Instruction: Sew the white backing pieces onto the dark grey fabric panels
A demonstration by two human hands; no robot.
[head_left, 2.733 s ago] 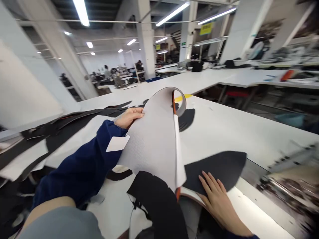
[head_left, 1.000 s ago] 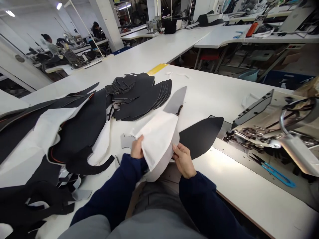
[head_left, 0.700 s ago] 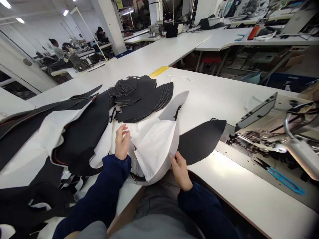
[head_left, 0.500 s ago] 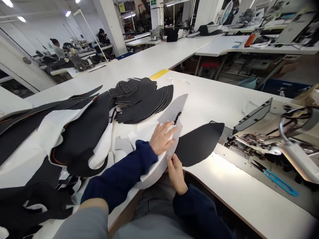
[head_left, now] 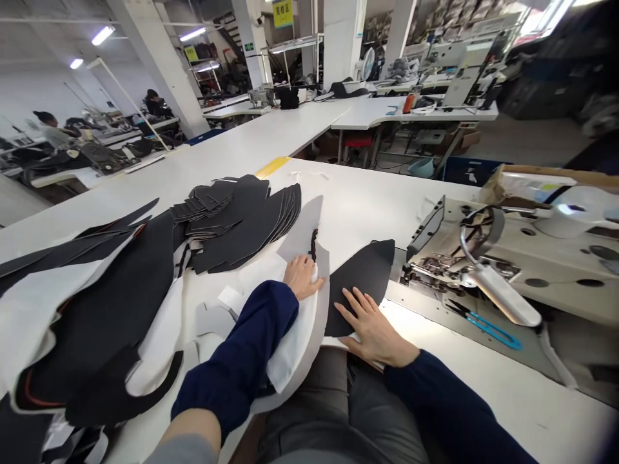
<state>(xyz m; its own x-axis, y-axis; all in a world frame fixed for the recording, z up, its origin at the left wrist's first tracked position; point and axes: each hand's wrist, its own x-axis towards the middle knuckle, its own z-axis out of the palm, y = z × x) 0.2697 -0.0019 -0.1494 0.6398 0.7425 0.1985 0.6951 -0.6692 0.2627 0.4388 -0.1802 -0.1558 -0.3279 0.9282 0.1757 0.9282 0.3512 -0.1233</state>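
My left hand (head_left: 302,277) rests on the light grey and white curved piece (head_left: 316,309), its fingers bent but apart. That piece lies along the table edge and droops over it towards my lap; a short black strip (head_left: 314,245) shows on it beyond my fingertips. To the right, a black leaf-shaped piece (head_left: 370,270) lies flat on the table, and my right hand (head_left: 372,327) is spread on its near part. The left edge of the black piece is beside the grey one. A fan of stacked black pieces (head_left: 261,225) lies farther off.
At the right stands a sewing machine (head_left: 546,238) with a lamp; blue thread snips (head_left: 493,330) lie on its bed. Large black and white pieces (head_left: 116,283) cover the left side. Yellow tape (head_left: 273,167) marks the table. Two people sit at far left.
My right hand has let go of the grey piece's edge and moved right, spreading onto the black piece. My left hand stays on the grey and white piece. The view has turned right.
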